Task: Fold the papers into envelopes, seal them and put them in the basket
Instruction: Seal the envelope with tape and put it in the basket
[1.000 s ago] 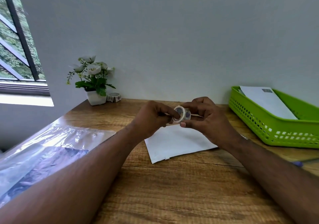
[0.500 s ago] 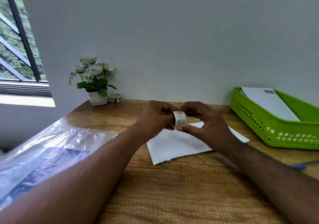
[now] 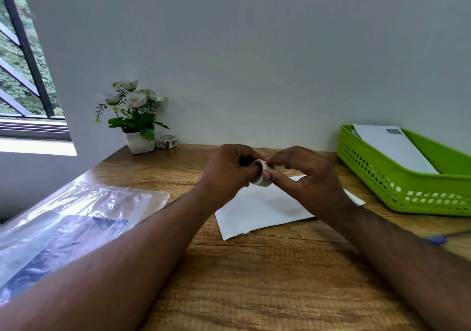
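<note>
Above the counter (image 3: 254, 279), both hands gripped a sticker roll (image 3: 260, 176), left hand (image 3: 226, 175) holding, right hand (image 3: 308, 177) picking. One folded envelope (image 3: 262, 208) lay beneath, seemingly unsealed; another already sat in the basket (image 3: 397, 188).

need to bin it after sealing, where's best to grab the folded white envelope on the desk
Judging by its pose, take the envelope at its near-left corner, from the front: it lies flat, that corner is bare, while both hands hover over its far side.
</note>
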`<state>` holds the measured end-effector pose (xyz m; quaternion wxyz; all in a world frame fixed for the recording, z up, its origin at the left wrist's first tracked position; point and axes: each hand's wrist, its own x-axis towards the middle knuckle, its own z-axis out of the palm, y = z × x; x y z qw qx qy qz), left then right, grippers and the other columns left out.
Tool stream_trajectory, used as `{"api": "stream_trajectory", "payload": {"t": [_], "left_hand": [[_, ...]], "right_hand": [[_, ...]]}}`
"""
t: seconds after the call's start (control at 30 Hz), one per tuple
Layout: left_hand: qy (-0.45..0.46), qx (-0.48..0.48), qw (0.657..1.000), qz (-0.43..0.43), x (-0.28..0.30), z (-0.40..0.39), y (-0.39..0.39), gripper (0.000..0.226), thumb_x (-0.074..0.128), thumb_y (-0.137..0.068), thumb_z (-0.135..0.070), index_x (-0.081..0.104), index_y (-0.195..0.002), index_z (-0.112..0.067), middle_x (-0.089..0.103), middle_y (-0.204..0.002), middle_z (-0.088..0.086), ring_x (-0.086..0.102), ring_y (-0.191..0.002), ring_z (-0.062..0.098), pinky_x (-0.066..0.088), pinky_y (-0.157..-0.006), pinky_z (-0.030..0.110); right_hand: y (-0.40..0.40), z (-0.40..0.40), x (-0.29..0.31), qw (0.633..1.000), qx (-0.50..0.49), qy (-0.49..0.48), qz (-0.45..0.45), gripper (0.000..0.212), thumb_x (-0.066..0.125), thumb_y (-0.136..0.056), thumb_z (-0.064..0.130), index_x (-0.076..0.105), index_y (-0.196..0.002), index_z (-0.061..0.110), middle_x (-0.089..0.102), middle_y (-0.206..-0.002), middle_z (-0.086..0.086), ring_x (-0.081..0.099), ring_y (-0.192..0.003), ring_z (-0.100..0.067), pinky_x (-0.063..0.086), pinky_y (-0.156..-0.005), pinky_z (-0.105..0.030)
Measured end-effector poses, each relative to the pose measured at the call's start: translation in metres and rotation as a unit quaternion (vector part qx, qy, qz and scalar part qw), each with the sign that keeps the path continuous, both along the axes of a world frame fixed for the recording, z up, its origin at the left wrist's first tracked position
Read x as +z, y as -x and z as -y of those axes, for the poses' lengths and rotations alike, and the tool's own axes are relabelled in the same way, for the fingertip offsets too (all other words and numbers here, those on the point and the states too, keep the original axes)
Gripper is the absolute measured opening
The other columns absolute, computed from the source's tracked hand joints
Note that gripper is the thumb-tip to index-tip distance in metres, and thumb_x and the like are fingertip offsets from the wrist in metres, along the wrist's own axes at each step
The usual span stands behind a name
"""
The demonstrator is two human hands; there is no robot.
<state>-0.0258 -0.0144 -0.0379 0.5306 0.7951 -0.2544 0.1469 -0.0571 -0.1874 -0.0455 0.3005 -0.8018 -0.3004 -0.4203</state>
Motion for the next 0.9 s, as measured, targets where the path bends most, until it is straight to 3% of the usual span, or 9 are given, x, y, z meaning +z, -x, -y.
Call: {"api": "stream_trajectory", "payload": {"t": [0.1, 0.2, 0.3, 0.47, 0.57, 0.7, 0.9], "left_hand": [[-0.011, 0.014, 0.999, 0.028, -0.0007, 0.0002, -0.0005, 0.011, 0.073, -0.080, -0.009, 0.072, -0.078, -0.020, 0.071, -0.073, -0.004, 0.068, -0.066, 0.011, 0.058, -0.059, 0.026], [-0.044, 0.037, 0.997, 0.055, -0.0029, 0.0001, -0.0025, 0.005, 0.073, -0.081, -0.014, 0.074, -0.085, -0.015, 0.072, -0.078, -0.004, 0.069, -0.074, 0.012, 0.060, -0.069, 0.036], [-0.046, 0.047, 0.995, 0.078, -0.0033, -0.0001, -0.0027, 0.008, 0.072, -0.082, -0.014, 0.075, -0.088, -0.014, 0.072, -0.079, -0.003, 0.069, -0.074, 0.012, 0.059, -0.069, 0.039], [-0.053, 0.062, 0.991, 0.103, -0.0016, -0.0007, -0.0014, 0.007, 0.073, -0.082, -0.016, 0.074, -0.088, -0.013, 0.071, -0.077, -0.004, 0.067, -0.071, 0.010, 0.059, -0.068, 0.036], [-0.062, 0.064, 0.990, 0.106, -0.0016, -0.0014, -0.0008, 0.008, 0.072, -0.082, -0.017, 0.074, -0.089, -0.013, 0.070, -0.078, -0.005, 0.066, -0.072, 0.009, 0.059, -0.067, 0.036], [-0.063, 0.078, 0.989, 0.113, -0.0014, -0.0018, -0.0006, 0.007, 0.071, -0.083, -0.016, 0.073, -0.088, -0.013, 0.070, -0.076, -0.005, 0.066, -0.071, 0.010, 0.058, -0.067, 0.038], [-0.054, 0.082, 0.988, 0.117, -0.0031, -0.0011, -0.0019, 0.005, 0.071, -0.083, -0.016, 0.072, -0.087, -0.013, 0.069, -0.076, -0.004, 0.065, -0.070, 0.010, 0.058, -0.066, 0.036]], "right_hand": [[0.0001, 0.0004, 0.0007, 1.000, -0.002, 0.008, 0.018, 0.017, 0.072, -0.083, 0.022, 0.074, -0.092, 0.009, 0.071, -0.089, 0.004, 0.063, -0.082, -0.002, 0.052, -0.074, -0.020], [-0.0004, -0.0010, -0.0001, 0.997, -0.024, 0.059, 0.043, 0.014, 0.066, -0.086, 0.015, 0.073, -0.094, 0.006, 0.072, -0.092, -0.002, 0.065, -0.084, -0.011, 0.054, -0.073, -0.029], [-0.0003, -0.0042, -0.0003, 0.996, -0.051, 0.061, 0.038, 0.015, 0.060, -0.088, 0.018, 0.071, -0.091, 0.007, 0.069, -0.088, -0.002, 0.063, -0.077, -0.012, 0.055, -0.063, -0.033], [-0.0009, -0.0036, 0.0011, 0.998, -0.053, 0.007, -0.020, 0.017, 0.054, -0.090, 0.026, 0.065, -0.090, 0.012, 0.059, -0.085, 0.007, 0.056, -0.073, -0.007, 0.051, -0.060, -0.027], [-0.0011, -0.0026, -0.0007, 0.995, -0.005, -0.052, -0.083, 0.006, 0.064, -0.089, 0.019, 0.067, -0.093, 0.017, 0.059, -0.087, 0.015, 0.059, -0.075, -0.005, 0.052, -0.059, -0.021], [-0.0012, -0.0034, -0.0032, 0.994, 0.005, -0.061, -0.090, 0.022, 0.077, -0.078, 0.026, 0.072, -0.098, 0.020, 0.065, -0.093, 0.014, 0.063, -0.074, -0.006, 0.049, -0.060, -0.011], [-0.0009, -0.0054, -0.0040, 0.989, 0.017, -0.107, -0.103, 0.011, 0.071, -0.083, 0.019, 0.075, -0.093, 0.019, 0.066, -0.083, 0.016, 0.064, -0.069, -0.007, 0.055, -0.057, -0.027]]}}
